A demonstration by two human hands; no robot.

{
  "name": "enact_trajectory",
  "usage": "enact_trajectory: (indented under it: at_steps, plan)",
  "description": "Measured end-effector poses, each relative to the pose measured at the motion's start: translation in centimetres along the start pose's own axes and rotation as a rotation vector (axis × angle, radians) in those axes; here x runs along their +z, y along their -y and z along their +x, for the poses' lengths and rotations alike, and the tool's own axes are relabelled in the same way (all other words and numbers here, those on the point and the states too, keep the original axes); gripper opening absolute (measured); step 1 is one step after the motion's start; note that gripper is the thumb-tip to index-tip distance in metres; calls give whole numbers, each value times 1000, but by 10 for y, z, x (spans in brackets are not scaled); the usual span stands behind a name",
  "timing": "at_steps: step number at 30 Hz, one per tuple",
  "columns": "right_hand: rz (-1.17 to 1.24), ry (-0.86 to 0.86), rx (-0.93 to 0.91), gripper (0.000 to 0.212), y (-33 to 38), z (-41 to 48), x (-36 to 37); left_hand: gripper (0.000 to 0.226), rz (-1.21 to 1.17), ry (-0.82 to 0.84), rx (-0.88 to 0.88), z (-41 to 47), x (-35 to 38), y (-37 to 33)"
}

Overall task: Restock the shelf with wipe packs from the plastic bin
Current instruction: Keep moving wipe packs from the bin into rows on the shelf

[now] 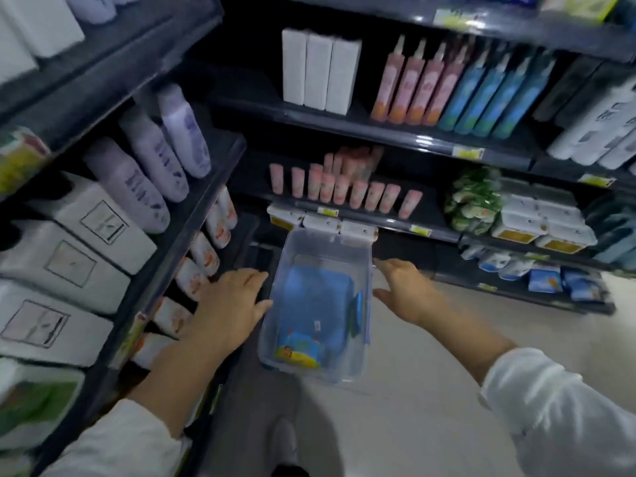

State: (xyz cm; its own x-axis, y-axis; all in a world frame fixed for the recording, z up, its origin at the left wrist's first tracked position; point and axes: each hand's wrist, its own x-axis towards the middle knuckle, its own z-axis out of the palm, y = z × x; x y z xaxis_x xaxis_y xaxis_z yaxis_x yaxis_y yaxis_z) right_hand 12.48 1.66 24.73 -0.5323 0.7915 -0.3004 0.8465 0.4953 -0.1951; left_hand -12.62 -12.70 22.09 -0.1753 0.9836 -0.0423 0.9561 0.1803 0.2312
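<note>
Plastic bin (323, 244) in front of the shelf (389, 222), blue wipe packs (316, 304) lying inside. My left grip (234, 297) and right grip (402, 287) flank its side walls, fingers spread, holding nothing

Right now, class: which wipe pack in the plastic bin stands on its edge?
The blue pack upright against the bin's right wall; the other packs lie flat on its floor.
</note>
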Motion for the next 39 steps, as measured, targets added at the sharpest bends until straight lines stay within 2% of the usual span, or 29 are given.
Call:
enact_trajectory:
  at_steps: [5, 8, 12, 16, 21, 25, 29, 31, 33, 36, 39]
  plan:
    - [30, 138, 99, 55, -4, 56, 41, 55, 29, 163, 118, 57, 56, 24]
    - [35, 190, 140, 50, -11, 83, 69, 60, 62, 175, 157, 81, 89, 39]
    - [29, 256, 171, 51, -22, 117, 109, 53, 32, 225, 224, 106, 138, 52]
    - [-4, 342, 169, 47, -35, 143, 150, 64, 10, 303, 270, 116, 192, 53]
    - [-95, 327, 94, 49, -58, 180, 193, 54, -65, 451, 227, 133, 249, 51]
    - [-219, 318, 26, 60, -70, 204, 226, 58, 32, 590, 201, 145, 293, 51]
    - [-476, 352, 6, 67, -81, 219, 252, 66, 118, 710, 259, 147, 334, 49]
    - [-591, 399, 6, 69, -84, 223, 262, 57, 138, 722, 255, 143, 349, 48]
    - [-689, 429, -6, 71, -87, 223, 270, 39, 108, 629, 316, 138, 362, 48]
    - [-735, 435, -40, 72, -88, 225, 277, 29, 115, 562, 306, 136, 368, 47]
    - [-632, 412, -37, 67, -84, 228, 278, 35, 227, 724, 217, 132, 373, 48]
